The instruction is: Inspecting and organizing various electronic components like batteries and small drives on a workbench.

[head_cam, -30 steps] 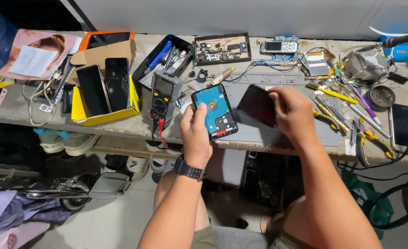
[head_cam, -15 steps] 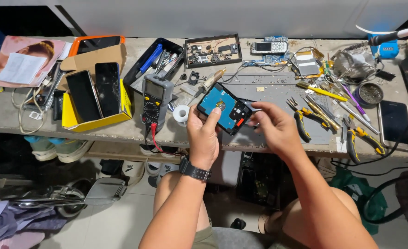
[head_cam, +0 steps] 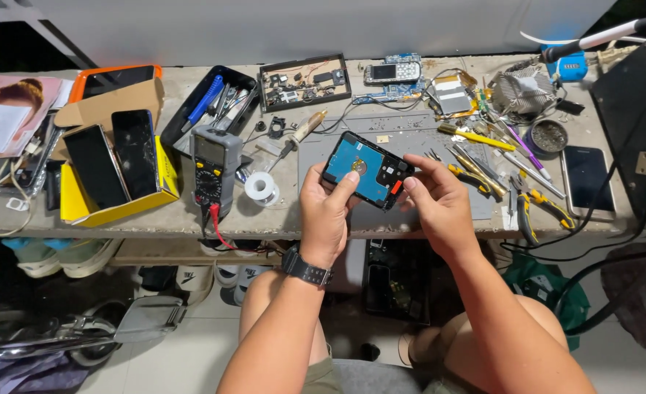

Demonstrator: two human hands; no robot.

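A: While the opened phone (head_cam: 367,171) is held above the grey work mat (head_cam: 410,131), where does it lie relative to each grip?

B: The left hand (head_cam: 327,211) grasps it from the 7 o'clock side, thumb laid across the blue inner face and fingers behind the lower edge. The right hand (head_cam: 440,201) grasps the end at 3 o'clock, thumb and forefinger pinching the black frame near a small red part. Both hands are closed on the phone; neither is released.

A: Orientation of the unit?

B: Tilted, long axis running from 10 o'clock to 4 o'clock, blue side toward the camera. It is clear of the mat, just in front of the bench edge.

A: Adjacent items?

B: At 9 o'clock from the phone, a solder spool (head_cam: 262,187), then a grey multimeter (head_cam: 213,166) with a red lead. Farther at 9 o'clock, a yellow box (head_cam: 155,198) carrying two dark phones. At 3 o'clock, yellow-handled pliers (head_cam: 475,177) and another phone (head_cam: 587,181) lying flat.
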